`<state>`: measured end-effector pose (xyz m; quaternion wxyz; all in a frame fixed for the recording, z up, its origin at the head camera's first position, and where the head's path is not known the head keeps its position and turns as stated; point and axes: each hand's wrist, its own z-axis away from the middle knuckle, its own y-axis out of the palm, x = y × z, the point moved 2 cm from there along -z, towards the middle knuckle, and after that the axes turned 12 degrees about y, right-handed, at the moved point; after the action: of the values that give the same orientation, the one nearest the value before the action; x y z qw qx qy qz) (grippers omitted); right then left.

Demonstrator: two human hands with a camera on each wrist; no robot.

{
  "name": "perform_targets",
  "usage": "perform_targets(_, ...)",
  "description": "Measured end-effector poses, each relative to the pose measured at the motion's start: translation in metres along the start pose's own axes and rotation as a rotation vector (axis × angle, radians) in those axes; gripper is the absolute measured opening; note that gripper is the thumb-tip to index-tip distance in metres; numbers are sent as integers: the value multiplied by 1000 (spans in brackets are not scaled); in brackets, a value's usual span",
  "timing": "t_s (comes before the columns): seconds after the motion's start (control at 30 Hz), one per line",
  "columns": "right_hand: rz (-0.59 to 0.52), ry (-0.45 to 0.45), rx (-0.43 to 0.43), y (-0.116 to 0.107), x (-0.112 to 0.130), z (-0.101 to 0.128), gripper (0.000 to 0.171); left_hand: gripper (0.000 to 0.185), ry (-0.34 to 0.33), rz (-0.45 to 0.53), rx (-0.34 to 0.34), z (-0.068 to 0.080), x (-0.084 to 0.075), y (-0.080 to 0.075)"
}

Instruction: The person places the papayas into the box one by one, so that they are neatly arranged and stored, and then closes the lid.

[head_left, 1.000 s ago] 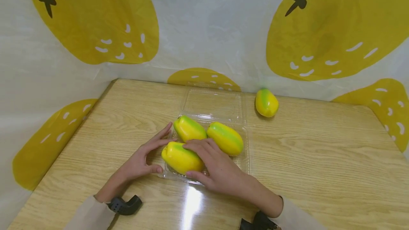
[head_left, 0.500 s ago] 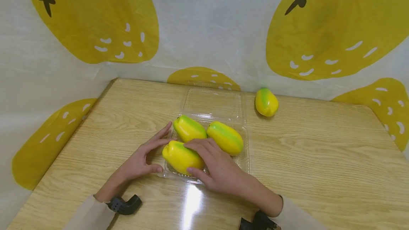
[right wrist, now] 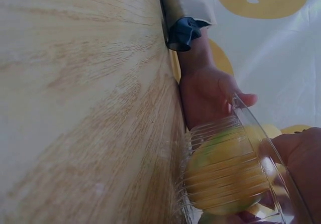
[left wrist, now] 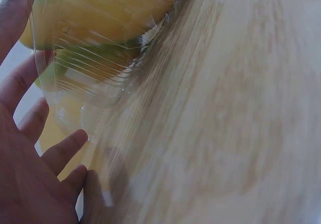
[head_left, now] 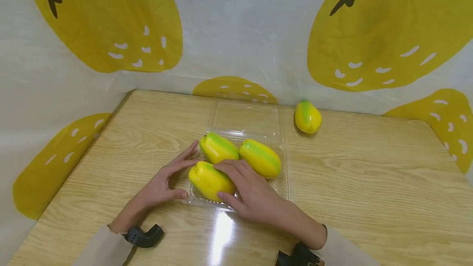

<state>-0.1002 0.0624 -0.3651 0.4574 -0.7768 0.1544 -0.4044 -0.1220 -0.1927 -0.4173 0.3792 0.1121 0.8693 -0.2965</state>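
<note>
Nothing shifted: front mango (head_left: pixel 210 180) apparently under right hand's (head_left: pixel 255 197) curled fingers, flat left hand (head_left: pixel 162 184) beside.

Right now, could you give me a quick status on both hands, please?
Right hand grips front mango in clear tray. Left hand steadies tray edge. Fourth mango outside.

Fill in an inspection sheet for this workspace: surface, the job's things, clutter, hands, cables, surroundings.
Surface: light wooden table, glare patch near the front edge.
Job's things: clear plastic clamshell tray with its lid lying open behind it; three yellow-green toy fruits in the tray, front one, back left, back right.
Clutter: fourth yellow-green toy fruit loose on the table by the backdrop.
Hands: right hand grips the front fruit; left hand rests with straight fingers against the tray's left side.
Cables: nothing seen.
Surroundings: white sheet backdrop with yellow fruit prints.
</note>
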Motion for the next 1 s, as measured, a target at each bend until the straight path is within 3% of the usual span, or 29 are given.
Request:
perform_targets(0.43,1,-7,-5,-2,0,-1,56,74,-26,13,1,1,1,0)
perform_targets(1.0,3,-12,-12,-6,1,0,57,75,2,3,3,0,-2,0)
